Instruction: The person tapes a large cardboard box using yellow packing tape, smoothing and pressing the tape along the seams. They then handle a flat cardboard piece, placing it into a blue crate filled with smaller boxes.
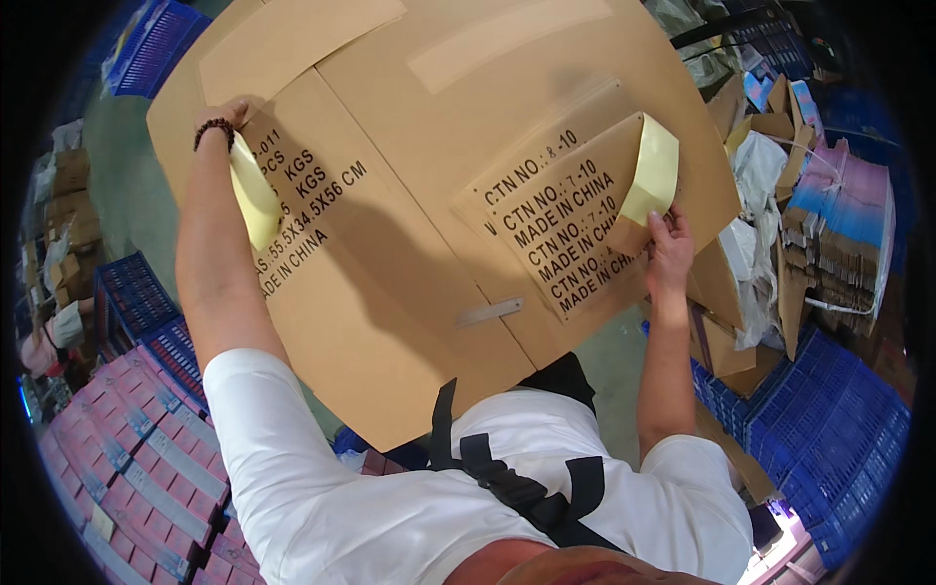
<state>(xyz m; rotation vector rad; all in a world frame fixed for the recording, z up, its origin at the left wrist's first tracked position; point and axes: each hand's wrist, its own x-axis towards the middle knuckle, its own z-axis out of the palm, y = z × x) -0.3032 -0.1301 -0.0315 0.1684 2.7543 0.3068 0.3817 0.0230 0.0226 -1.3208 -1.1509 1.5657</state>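
A large brown cardboard carton [409,241] fills the space before me, a seam running across its top. My left hand [225,117], with a beaded bracelet at the wrist, touches the carton's left side. A curled pale yellow strip [256,197] hangs below that wrist; its upper end is hidden, so I cannot tell whether my fingers hold it. On the right, my right hand [670,248] pinches the folded corner of a brown printed sheet [563,227] whose turned-back underside is yellow. Near the seam lies a flat grey metal strip [491,312] with a hole at one end.
Pink printed boxes [139,468] are stacked at lower left, beside dark blue crates [139,300]. Blue plastic crates [833,431] stand at right, below a strapped bundle of flattened cartons [837,227] and loose plastic wrap [760,172]. Another blue crate [161,47] is at upper left.
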